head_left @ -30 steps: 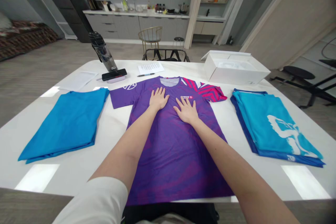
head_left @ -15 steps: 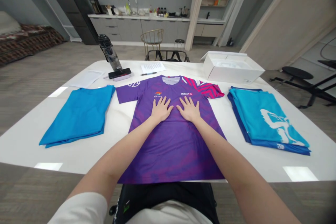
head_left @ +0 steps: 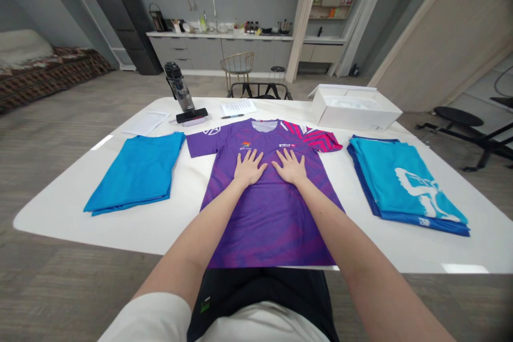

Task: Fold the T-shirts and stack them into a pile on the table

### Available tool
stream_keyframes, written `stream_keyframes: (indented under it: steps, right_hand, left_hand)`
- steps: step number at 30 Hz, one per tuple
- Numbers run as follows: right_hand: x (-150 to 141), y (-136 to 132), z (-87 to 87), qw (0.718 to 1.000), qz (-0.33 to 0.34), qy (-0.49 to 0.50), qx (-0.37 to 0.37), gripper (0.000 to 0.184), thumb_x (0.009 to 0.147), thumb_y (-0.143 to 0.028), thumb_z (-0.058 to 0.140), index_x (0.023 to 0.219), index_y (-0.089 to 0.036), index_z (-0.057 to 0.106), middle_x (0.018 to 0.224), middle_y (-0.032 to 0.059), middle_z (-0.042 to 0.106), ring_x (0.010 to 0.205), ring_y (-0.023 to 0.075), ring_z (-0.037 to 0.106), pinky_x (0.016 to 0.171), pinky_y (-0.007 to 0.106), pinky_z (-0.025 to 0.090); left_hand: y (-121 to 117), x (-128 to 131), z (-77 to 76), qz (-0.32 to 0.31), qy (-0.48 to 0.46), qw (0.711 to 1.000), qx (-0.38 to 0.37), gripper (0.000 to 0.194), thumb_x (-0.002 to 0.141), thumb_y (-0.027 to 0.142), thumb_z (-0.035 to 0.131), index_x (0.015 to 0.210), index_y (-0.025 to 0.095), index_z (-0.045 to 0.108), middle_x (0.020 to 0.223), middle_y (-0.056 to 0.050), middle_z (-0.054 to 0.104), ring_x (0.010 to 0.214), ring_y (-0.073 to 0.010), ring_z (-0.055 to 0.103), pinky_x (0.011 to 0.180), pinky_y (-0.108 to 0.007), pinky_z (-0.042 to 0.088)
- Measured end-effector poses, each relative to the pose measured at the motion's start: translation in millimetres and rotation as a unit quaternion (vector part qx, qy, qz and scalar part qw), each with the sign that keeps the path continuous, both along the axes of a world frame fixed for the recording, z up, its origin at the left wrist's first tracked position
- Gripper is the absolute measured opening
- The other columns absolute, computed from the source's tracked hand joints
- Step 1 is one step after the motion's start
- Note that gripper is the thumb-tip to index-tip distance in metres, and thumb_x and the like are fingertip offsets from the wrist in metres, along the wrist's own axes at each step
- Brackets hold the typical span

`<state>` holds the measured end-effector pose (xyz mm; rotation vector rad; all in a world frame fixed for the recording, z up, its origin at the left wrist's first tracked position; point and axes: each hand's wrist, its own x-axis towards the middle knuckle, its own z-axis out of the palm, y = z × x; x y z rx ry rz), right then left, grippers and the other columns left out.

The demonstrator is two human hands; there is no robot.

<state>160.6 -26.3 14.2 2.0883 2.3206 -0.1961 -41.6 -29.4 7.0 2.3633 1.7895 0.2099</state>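
Note:
A purple jersey [head_left: 268, 214] with one pink striped sleeve lies spread flat, front up, on the white table [head_left: 168, 224]. Its hem reaches the near table edge. My left hand [head_left: 248, 166] rests flat on the jersey's chest, fingers spread and open. Right beside it my right hand [head_left: 290, 165] also lies flat on the chest, fingers spread. Neither hand holds anything.
A folded blue shirt [head_left: 138, 171] lies left of the jersey; a folded stack of teal and blue shirts [head_left: 404, 184] lies to the right. At the far edge stand a water bottle [head_left: 179, 88], a phone [head_left: 192, 115], papers with a pen [head_left: 238, 108] and an open white box [head_left: 355, 107].
Both hands slid down from near the collar to the chest and came closer together. The view pulled back, showing more of the table's near edge.

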Motion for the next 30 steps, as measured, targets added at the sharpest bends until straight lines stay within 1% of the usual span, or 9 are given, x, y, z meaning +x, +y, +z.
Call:
stream_keyframes:
  steps: [10,13,15,19,23,27,30]
  right_hand:
    - [0,-2,1.3,1.0,-0.006,0.018,0.005,0.074,0.102,-0.071,0.013,0.166,-0.037,0.023,0.174,0.0013,0.016,0.16,0.0311,0.011,0.123,0.069,0.006]
    - [1,-3,2.6,1.0,-0.003,0.02,0.002,0.074,0.102,-0.07,0.014,0.167,-0.035,0.021,0.174,0.0023,0.015,0.16,0.0305,0.01,0.123,0.068,0.007]
    - [6,-4,1.8,1.0,0.002,0.023,0.005,0.073,0.103,-0.069,0.014,0.167,-0.034,0.021,0.174,0.0029,0.015,0.16,0.0295,0.01,0.124,0.066,0.008]
    - [31,-12,-3.4,0.999,0.01,0.025,0.019,0.071,0.104,-0.067,0.015,0.166,-0.034,0.023,0.173,0.0033,0.019,0.16,0.0288,0.013,0.125,0.065,0.011]
    - [66,-25,-7.7,1.0,-0.008,0.005,0.029,0.069,0.106,-0.064,0.019,0.166,-0.033,0.025,0.173,0.0051,0.023,0.159,0.0306,0.018,0.125,0.061,0.015]
    - [88,-38,-9.1,0.998,-0.038,-0.014,0.037,0.069,0.106,-0.062,0.022,0.166,-0.028,0.027,0.172,0.0114,0.024,0.158,0.0333,0.02,0.125,0.056,0.02]
    - [97,-53,-10.9,0.997,-0.054,-0.027,0.039,0.073,0.106,-0.063,0.023,0.166,-0.023,0.028,0.171,0.0176,0.023,0.157,0.0365,0.02,0.124,0.057,0.02]
  left_hand:
    - [-1,1,3.8,0.002,0.012,1.0,-0.003,0.072,0.102,0.066,0.016,0.164,0.032,0.029,0.172,-0.002,0.022,0.16,-0.027,0.017,0.128,-0.063,0.009]
    - [-3,-1,4.3,-0.002,0.013,1.0,-0.002,0.07,0.103,0.064,0.017,0.164,0.032,0.03,0.172,-0.002,0.023,0.16,-0.0261,0.017,0.129,-0.059,0.009]
    - [-7,-9,3.4,-0.007,0.012,1.0,0.003,0.068,0.104,0.062,0.019,0.163,0.031,0.033,0.172,-0.003,0.026,0.16,-0.0251,0.02,0.129,-0.056,0.011]
    - [-17,-39,1.5,-0.003,0.017,1.0,0.015,0.065,0.106,0.059,0.021,0.162,0.031,0.035,0.171,-0.003,0.029,0.159,-0.0247,0.023,0.13,-0.052,0.015]
    - [-30,-65,1.5,0.007,0.035,0.999,0.021,0.063,0.106,0.056,0.023,0.162,0.032,0.035,0.17,-0.003,0.029,0.159,-0.0251,0.023,0.13,-0.051,0.016]
    - [-37,-70,2.7,0.004,0.045,0.999,0.027,0.063,0.106,0.055,0.023,0.162,0.031,0.036,0.171,-0.003,0.028,0.159,-0.0252,0.023,0.13,-0.051,0.017]
    - [-40,-68,3.2,0.005,0.05,0.998,0.033,0.063,0.105,0.056,0.023,0.163,0.032,0.034,0.171,-0.002,0.027,0.159,-0.0248,0.022,0.13,-0.051,0.017]
